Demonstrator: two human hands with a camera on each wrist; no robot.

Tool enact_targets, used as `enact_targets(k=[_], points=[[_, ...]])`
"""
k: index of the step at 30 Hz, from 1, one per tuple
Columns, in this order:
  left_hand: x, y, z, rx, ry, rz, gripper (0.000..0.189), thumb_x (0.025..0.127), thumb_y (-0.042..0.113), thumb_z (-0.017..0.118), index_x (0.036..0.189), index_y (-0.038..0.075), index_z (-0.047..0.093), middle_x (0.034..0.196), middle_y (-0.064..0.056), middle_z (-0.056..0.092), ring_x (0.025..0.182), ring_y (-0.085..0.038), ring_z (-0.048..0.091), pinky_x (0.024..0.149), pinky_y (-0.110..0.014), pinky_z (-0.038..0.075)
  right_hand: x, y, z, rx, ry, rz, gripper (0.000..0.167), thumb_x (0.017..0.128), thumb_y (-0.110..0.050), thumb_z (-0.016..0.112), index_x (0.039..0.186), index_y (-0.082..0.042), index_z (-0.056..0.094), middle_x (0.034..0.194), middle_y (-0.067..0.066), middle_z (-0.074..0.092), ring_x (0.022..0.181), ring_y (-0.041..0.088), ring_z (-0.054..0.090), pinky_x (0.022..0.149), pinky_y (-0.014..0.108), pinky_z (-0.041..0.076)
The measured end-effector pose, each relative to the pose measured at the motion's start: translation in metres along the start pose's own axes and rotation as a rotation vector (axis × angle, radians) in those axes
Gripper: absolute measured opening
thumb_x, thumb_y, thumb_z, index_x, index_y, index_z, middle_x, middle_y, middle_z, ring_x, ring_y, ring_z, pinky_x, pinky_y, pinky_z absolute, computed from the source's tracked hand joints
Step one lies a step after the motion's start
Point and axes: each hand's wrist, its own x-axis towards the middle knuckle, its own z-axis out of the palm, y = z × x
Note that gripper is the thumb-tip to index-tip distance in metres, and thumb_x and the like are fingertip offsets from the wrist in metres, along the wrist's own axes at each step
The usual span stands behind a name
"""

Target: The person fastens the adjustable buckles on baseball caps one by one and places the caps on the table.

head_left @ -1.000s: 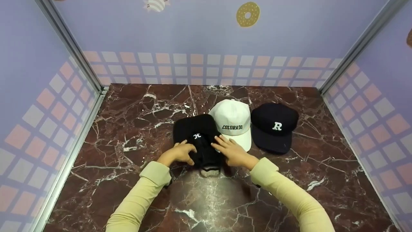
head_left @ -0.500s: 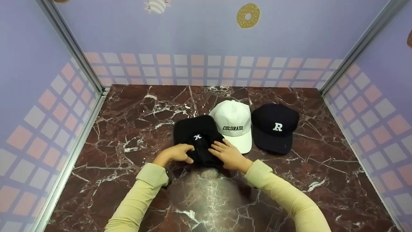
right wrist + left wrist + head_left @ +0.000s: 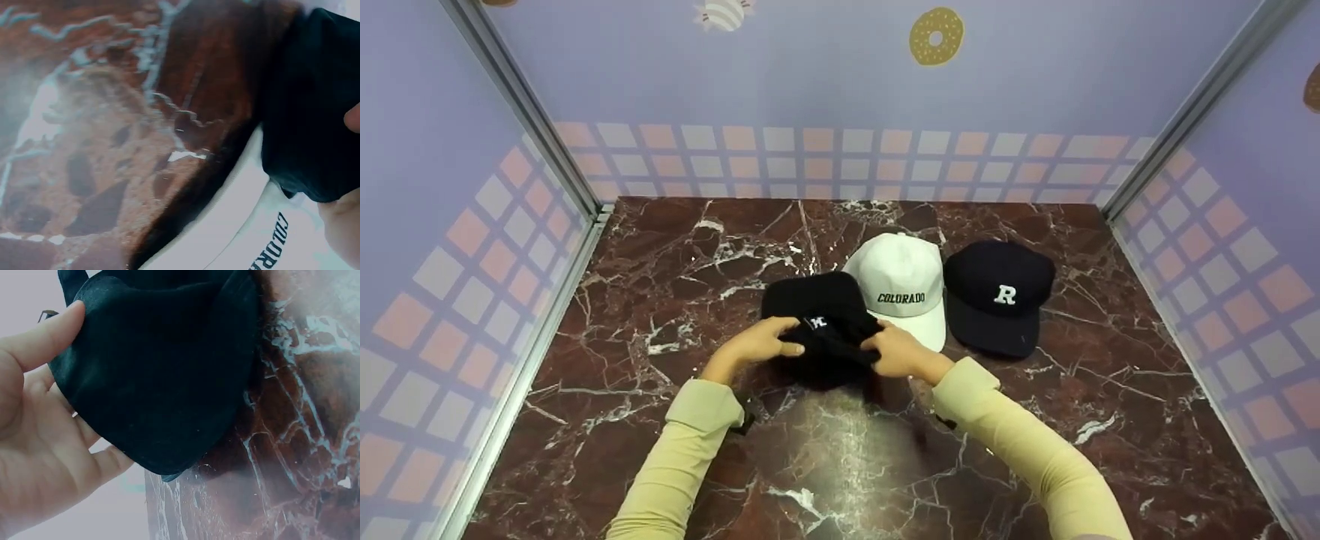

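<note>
A black cap with a small white letter lies left of a white cap marked COLORADO. My left hand pinches its left side; in the left wrist view the thumb lies over the black fabric and the other fingers go behind it. On the right side, my right hand grips the cap's edge between thumb and fingers. The right wrist view has bunched black fabric in that grip, close over the white cap. Most right-hand fingertips are hidden.
A dark cap with a white R sits right of the white cap, close against it. The caps lie on a dark red marble-patterned tabletop. Patterned panels enclose the back and both sides.
The black cap's near end has drawn back from the front and its crown is spread wider. My right hand has gone from fingers laid on the cap to gripping its edge; the left has shifted slightly left.
</note>
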Motion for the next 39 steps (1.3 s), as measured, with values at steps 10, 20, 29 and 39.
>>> enact_targets(k=[10, 20, 29, 39], points=[[-0.002, 0.0, -0.004, -0.121, 0.065, -0.097, 0.053, 0.085, 0.016, 0.057, 0.127, -0.01, 0.038, 0.131, -0.028, 0.038, 0.124, -0.04, 0.032, 0.102, -0.047, 0.026, 0.004, 0.004, -0.016, 0.414, -0.079, 0.18, 0.012, 0.06, -0.004, 0.051, 0.053, -0.012, 0.046, 0.05, -0.005, 0.039, 0.046, 0.01, 0.034, 0.048, 0.02, 0.032], [0.0, 0.0, -0.001, -0.159, 0.13, -0.062, 0.044, 0.085, 0.021, 0.056, 0.119, -0.007, 0.049, 0.125, -0.024, 0.047, 0.12, -0.036, 0.039, 0.1, -0.046, 0.031, 0.006, 0.007, -0.02, 0.765, -0.104, 0.244, 0.021, 0.058, 0.004, 0.047, 0.05, -0.015, 0.039, 0.045, -0.009, 0.032, 0.041, 0.006, 0.027, 0.042, 0.02, 0.026], [0.007, 0.001, 0.005, -0.145, 0.166, -0.012, 0.03, 0.087, 0.025, 0.053, 0.101, 0.0, 0.061, 0.105, -0.014, 0.06, 0.1, -0.025, 0.052, 0.09, -0.04, 0.039, 0.005, 0.002, -0.036, 0.955, -0.083, 0.285, 0.021, 0.06, 0.01, 0.043, 0.059, -0.011, 0.042, 0.05, -0.009, 0.031, 0.046, 0.005, 0.026, 0.046, 0.02, 0.026], [0.009, 0.011, 0.011, -0.294, 0.144, 0.052, 0.023, 0.087, 0.015, 0.052, 0.095, -0.006, 0.057, 0.082, 0.0, 0.052, 0.073, -0.009, 0.044, 0.07, -0.025, 0.038, 0.001, 0.008, -0.044, 1.017, -0.071, 0.328, 0.018, 0.067, 0.006, 0.045, 0.06, -0.011, 0.043, 0.059, -0.007, 0.038, 0.054, 0.008, 0.034, 0.054, 0.022, 0.031]])
